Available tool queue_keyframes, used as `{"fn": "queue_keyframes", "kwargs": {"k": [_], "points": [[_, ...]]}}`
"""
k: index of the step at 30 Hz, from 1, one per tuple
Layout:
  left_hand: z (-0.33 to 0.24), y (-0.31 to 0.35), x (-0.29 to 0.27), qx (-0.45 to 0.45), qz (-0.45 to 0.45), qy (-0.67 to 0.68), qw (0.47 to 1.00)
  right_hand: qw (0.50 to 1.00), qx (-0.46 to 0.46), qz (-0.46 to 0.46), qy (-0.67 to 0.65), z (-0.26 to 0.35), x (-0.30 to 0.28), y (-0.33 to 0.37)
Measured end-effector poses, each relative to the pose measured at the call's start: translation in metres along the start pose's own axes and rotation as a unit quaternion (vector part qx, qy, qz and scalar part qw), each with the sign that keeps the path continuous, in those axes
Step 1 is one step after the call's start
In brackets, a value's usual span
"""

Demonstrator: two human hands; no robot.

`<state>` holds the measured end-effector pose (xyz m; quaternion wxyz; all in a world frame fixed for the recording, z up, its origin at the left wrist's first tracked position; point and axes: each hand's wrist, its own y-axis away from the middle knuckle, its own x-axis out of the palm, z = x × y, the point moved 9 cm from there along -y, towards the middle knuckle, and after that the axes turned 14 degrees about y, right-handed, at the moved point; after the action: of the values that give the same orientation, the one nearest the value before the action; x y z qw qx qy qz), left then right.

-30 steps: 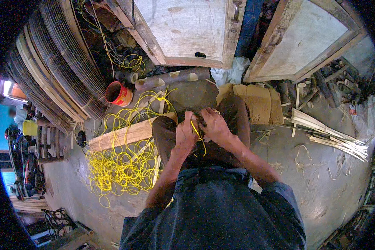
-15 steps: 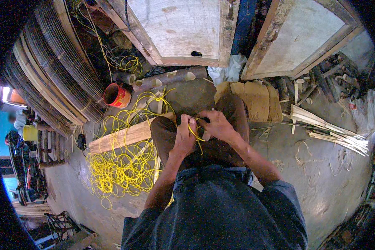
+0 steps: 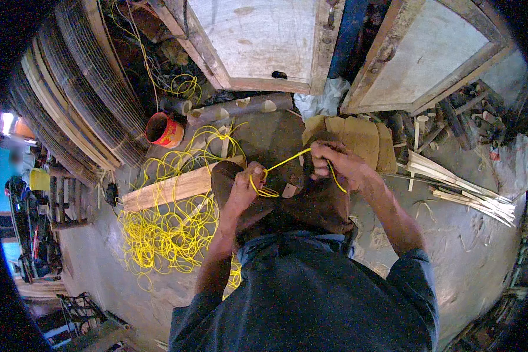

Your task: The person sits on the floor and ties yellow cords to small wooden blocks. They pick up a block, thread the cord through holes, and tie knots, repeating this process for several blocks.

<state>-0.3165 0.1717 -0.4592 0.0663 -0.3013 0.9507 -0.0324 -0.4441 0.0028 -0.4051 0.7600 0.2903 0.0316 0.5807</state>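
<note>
A thin yellow cord [image 3: 288, 158] runs taut between my two hands, above my lap. My left hand [image 3: 247, 186] is closed on it, with a small loop of the cord hanging beside the fingers. Higher and to the right, my right hand [image 3: 337, 162] grips the cord in a fist, and a loose tail drops past the knuckles. Between my knees a small flat tan piece [image 3: 289, 190] shows; I cannot make out what it is. To the left, a big tangle of the same yellow cord [image 3: 158, 243] spreads over the floor and over a wooden plank [image 3: 170, 189].
A red bucket [image 3: 164, 130] stands at the far left, near rolled slatted mats [image 3: 94, 76]. Ahead lie a notched log [image 3: 240, 109] and folded cardboard [image 3: 358, 138]. Split pale strips [image 3: 463, 182] lie on the right. Framed panels [image 3: 258, 41] stand at the back.
My hands were close together over the cord. Now the right hand has pulled away up and to the right, drawing the cord straight; the left has shifted slightly left and down.
</note>
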Motion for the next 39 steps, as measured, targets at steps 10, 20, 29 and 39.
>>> {"fn": "queue_keyframes", "kwargs": {"k": [10, 20, 29, 39], "points": [[-0.023, -0.023, 0.011, -0.044, -0.051, 0.136, 0.988, 0.984, -0.075, -0.081, -0.142, 0.031, -0.031, 0.027], [-0.023, -0.023, 0.004, -0.123, -0.194, 0.193, 0.954, 0.813, -0.218, -0.179, 0.51, 0.012, 0.044, 0.047], [-0.038, -0.011, 0.017, -0.085, -0.135, 0.116, 0.98, 0.936, -0.228, -0.25, 0.094, -0.004, 0.044, -0.019], [-0.066, 0.005, 0.024, 0.038, 0.008, -0.146, 0.988, 0.919, -0.099, -0.141, -0.354, -0.053, 0.028, -0.011]]}}
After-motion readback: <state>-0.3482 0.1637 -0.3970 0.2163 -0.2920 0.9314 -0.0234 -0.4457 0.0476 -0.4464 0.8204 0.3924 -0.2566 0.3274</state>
